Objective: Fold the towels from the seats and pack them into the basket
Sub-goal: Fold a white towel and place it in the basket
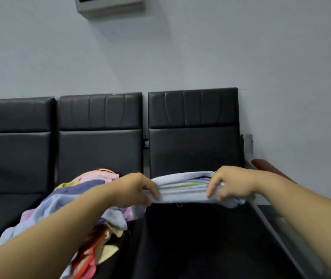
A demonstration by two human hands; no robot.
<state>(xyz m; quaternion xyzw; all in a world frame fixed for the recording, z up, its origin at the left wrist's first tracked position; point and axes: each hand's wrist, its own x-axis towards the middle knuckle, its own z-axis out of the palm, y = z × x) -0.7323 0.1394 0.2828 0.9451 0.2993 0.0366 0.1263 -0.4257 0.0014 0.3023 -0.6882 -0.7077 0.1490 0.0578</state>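
Together, the two hands hold one folded pale blue towel (182,191) stretched between them, off the cushion. The left hand (134,190) grips its nine o'clock end, fingers curled over the top edge and down the front. The right hand (231,186) pinches the three o'clock end, thumb on the near face and fingers bent round the bunched layers. Green and purple stripes show along the folded edges, and a small loop hangs below the middle. The towel sits in front of the right seat (192,150), above its dark cushion. At nine o'clock from the left hand, a loose pile of towels (80,188) in pink, yellow, navy, lilac and orange lies on the middle seat (100,150), partly under the left forearm. A third seat (13,158) stands further toward nine o'clock. At three o'clock from the right hand is a red object (261,164), only partly visible, by the grey wall (180,47). At twelve o'clock a grey box (110,7) hangs on that wall.
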